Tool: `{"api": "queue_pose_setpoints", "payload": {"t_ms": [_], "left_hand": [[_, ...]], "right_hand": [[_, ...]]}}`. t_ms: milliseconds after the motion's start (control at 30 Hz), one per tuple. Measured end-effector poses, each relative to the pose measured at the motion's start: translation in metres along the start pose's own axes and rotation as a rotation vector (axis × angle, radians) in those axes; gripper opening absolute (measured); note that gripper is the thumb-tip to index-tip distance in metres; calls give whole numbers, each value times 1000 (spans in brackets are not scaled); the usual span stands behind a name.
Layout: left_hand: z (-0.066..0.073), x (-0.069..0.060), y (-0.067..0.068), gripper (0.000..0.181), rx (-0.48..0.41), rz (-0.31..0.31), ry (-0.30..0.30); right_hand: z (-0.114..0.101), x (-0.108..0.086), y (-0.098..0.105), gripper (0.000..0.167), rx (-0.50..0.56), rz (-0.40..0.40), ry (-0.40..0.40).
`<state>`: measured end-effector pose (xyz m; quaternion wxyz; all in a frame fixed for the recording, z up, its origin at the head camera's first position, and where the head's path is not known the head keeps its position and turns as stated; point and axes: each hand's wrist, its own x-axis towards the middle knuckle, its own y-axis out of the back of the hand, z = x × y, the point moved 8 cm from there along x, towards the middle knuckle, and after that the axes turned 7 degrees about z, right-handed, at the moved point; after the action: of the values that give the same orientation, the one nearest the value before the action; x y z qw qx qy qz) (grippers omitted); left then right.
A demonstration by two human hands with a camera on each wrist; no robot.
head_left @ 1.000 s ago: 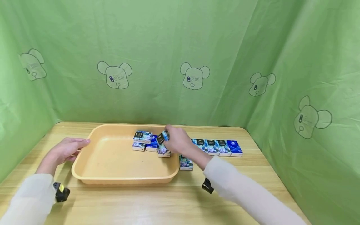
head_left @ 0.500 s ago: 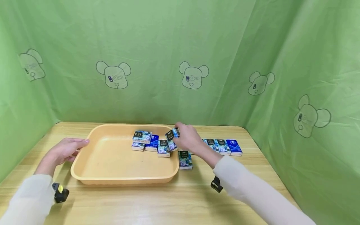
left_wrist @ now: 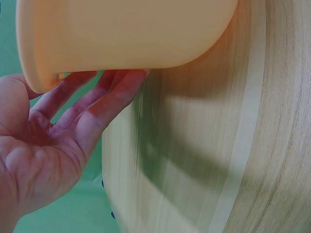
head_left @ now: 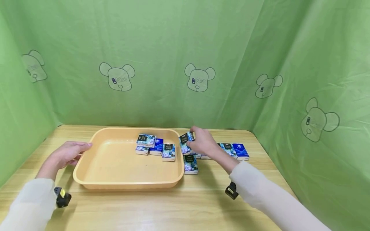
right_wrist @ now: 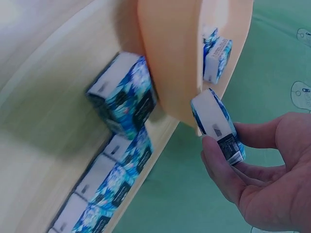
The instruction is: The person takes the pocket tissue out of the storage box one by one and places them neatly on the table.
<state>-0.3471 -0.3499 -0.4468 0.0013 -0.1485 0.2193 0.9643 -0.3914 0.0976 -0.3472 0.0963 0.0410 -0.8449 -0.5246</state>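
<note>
A yellow plastic tray (head_left: pixel 130 170) stands on the table. My left hand (head_left: pixel 66 154) holds its left side, thumb at the rim and fingers against the outer wall in the left wrist view. Just above the tray's right rim, my right hand (head_left: pixel 204 141) pinches a flowered tissue pack (head_left: pixel 185 143) between thumb and fingers, tilted and touching nothing else that I can make out. Inside the tray lie a flowered pack (head_left: pixel 169 152), a blue pack (head_left: pixel 156 147), and another flowered pack (head_left: pixel 146 140) stacked on one below it.
Right of the tray runs a row of tissue packs, partly hidden by the right hand, ending in a blue pack (head_left: pixel 240 151). One flowered pack (head_left: pixel 190 165) lies in front of the row, close against the tray. A green curtain (head_left: pixel 162 106) surrounds the wooden table (head_left: pixel 138 208).
My right hand has lifted the flowered tissue pack from the tray's right part and carried it rightward over the rim. The left hand and the tray have stayed in place.
</note>
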Motion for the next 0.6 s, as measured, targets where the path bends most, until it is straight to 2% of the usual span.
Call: {"api": "queue_pose_setpoints", "payload": {"t_ms": [367, 600], "left_hand": [[0, 0, 0, 75, 8, -2, -1], [0, -1, 1, 74, 13, 0, 2]], "right_hand": [[35, -4, 2, 57, -74, 10, 14], [56, -13, -2, 57, -63, -47, -27]]}}
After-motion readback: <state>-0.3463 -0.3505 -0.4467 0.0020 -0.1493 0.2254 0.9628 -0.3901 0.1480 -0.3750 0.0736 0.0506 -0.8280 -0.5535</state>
